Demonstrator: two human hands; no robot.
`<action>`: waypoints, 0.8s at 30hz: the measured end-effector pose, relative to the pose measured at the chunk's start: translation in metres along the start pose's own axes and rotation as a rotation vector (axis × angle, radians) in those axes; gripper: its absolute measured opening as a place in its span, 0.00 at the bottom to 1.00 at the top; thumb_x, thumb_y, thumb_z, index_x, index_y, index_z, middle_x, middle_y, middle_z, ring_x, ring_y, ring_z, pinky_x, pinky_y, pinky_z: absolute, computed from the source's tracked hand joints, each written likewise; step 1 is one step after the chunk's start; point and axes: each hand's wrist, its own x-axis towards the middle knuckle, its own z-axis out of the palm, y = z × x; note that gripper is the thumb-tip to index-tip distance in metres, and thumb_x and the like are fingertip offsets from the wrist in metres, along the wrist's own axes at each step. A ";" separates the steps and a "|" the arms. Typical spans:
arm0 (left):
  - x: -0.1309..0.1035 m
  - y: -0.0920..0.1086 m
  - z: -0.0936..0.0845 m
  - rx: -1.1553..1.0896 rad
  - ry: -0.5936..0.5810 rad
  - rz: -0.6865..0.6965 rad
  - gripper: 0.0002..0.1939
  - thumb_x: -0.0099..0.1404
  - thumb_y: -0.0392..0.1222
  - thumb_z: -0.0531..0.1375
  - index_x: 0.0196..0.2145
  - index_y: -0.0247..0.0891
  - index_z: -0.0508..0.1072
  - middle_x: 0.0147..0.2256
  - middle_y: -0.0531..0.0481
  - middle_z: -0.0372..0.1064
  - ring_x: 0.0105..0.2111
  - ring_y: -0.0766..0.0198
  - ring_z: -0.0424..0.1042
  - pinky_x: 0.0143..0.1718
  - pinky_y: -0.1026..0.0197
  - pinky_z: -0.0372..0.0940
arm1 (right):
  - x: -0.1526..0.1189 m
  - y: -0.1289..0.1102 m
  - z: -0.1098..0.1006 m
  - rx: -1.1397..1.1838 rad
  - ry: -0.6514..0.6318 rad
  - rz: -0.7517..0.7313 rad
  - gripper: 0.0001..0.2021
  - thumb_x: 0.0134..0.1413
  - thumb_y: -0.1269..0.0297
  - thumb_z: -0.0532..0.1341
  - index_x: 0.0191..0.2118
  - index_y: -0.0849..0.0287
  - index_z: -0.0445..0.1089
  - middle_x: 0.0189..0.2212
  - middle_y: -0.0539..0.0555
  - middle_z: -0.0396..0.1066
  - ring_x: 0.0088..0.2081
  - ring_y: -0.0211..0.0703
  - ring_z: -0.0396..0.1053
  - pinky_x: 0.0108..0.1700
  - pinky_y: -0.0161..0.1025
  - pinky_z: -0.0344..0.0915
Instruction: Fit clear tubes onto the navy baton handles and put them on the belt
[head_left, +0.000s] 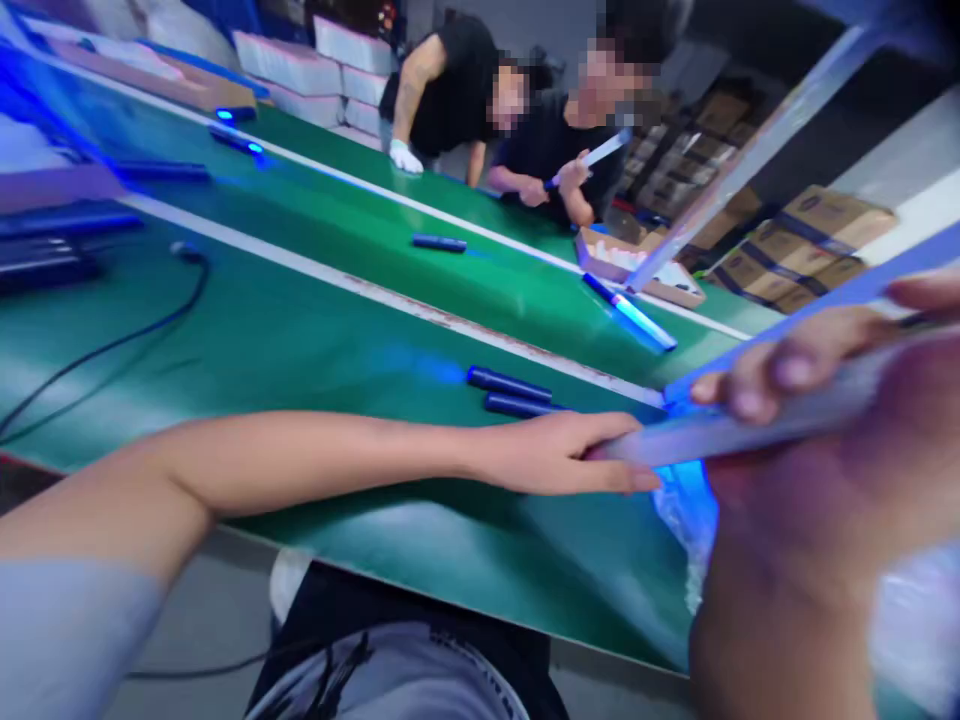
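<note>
A long whitish translucent tube (675, 440) slants up to the right between my hands. My left hand (562, 452) is closed round its lower left end, thumb above and fingers below. Near the camera on the right, my right hand (817, 440) grips the other part of the tube, blurred by motion. Two dark flashlights (511, 385) lie on the green table (360, 360) just beyond my left wrist, one throwing blue light. Crumpled clear plastic (694, 560) hangs below the tube, lit blue.
Across the table, one person (450, 100) leans over and another person (562, 150) holds a similar tube. A lit flashlight (634, 315), a dark flashlight (439, 243), an open box (637, 265) and a black cable (112, 345) lie on the table. A slanted post (750, 150) rises at right.
</note>
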 end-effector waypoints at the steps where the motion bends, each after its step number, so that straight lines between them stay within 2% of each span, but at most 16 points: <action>1: 0.001 0.000 0.001 0.013 0.020 -0.010 0.16 0.72 0.54 0.59 0.39 0.38 0.66 0.32 0.53 0.66 0.31 0.65 0.67 0.30 0.63 0.60 | 0.003 -0.001 0.002 0.028 -0.008 -0.042 0.08 0.60 0.57 0.67 0.39 0.53 0.72 0.20 0.43 0.62 0.16 0.33 0.55 0.15 0.34 0.59; 3: 0.005 0.000 0.001 0.027 0.069 0.007 0.15 0.72 0.54 0.59 0.42 0.38 0.67 0.34 0.53 0.67 0.33 0.64 0.68 0.30 0.63 0.60 | 0.008 0.000 0.007 0.061 -0.036 -0.043 0.06 0.62 0.60 0.66 0.37 0.54 0.70 0.17 0.41 0.57 0.13 0.31 0.50 0.14 0.32 0.53; 5: 0.010 0.001 0.001 0.030 0.088 0.035 0.14 0.72 0.53 0.58 0.45 0.39 0.65 0.34 0.52 0.69 0.33 0.62 0.70 0.31 0.62 0.62 | 0.009 0.001 0.012 0.046 -0.009 -0.007 0.06 0.62 0.63 0.64 0.35 0.54 0.67 0.18 0.40 0.55 0.13 0.30 0.49 0.15 0.31 0.52; 8: 0.011 0.000 0.001 0.083 0.126 0.047 0.14 0.72 0.54 0.56 0.44 0.40 0.64 0.34 0.50 0.69 0.33 0.59 0.71 0.31 0.61 0.63 | 0.005 0.001 0.019 0.014 0.039 0.048 0.06 0.64 0.67 0.62 0.34 0.54 0.66 0.18 0.41 0.56 0.14 0.30 0.48 0.16 0.30 0.51; 13: 0.003 -0.012 0.006 0.157 0.147 0.093 0.15 0.72 0.55 0.54 0.38 0.40 0.64 0.36 0.46 0.69 0.35 0.56 0.69 0.38 0.56 0.67 | -0.006 0.001 0.022 0.082 0.054 0.101 0.05 0.63 0.69 0.62 0.36 0.55 0.65 0.19 0.41 0.58 0.14 0.29 0.49 0.16 0.29 0.51; 17: 0.003 -0.026 0.010 0.126 0.169 0.070 0.17 0.71 0.57 0.55 0.40 0.39 0.65 0.37 0.45 0.70 0.36 0.55 0.70 0.39 0.56 0.67 | -0.013 0.008 0.013 0.131 0.038 0.131 0.05 0.64 0.68 0.63 0.38 0.54 0.64 0.19 0.40 0.59 0.15 0.29 0.53 0.17 0.27 0.55; 21: -0.003 -0.032 0.016 0.027 0.043 -0.059 0.20 0.71 0.56 0.57 0.51 0.38 0.64 0.41 0.45 0.73 0.38 0.57 0.72 0.39 0.58 0.68 | -0.014 0.021 0.000 0.208 0.057 0.159 0.08 0.63 0.65 0.64 0.37 0.54 0.63 0.19 0.38 0.57 0.15 0.27 0.52 0.19 0.26 0.56; 22: -0.009 -0.032 0.018 0.066 0.040 -0.094 0.21 0.71 0.56 0.58 0.53 0.39 0.64 0.42 0.46 0.73 0.40 0.57 0.72 0.41 0.57 0.68 | -0.013 0.024 -0.005 0.212 0.089 0.157 0.08 0.63 0.64 0.64 0.38 0.54 0.63 0.20 0.39 0.58 0.16 0.28 0.54 0.20 0.26 0.58; 24: -0.025 -0.036 0.015 0.187 0.104 -0.150 0.22 0.71 0.54 0.58 0.58 0.42 0.65 0.47 0.45 0.73 0.44 0.55 0.72 0.47 0.56 0.68 | -0.005 0.029 -0.025 0.134 0.133 0.139 0.08 0.66 0.57 0.61 0.44 0.53 0.63 0.26 0.42 0.65 0.23 0.32 0.65 0.28 0.31 0.67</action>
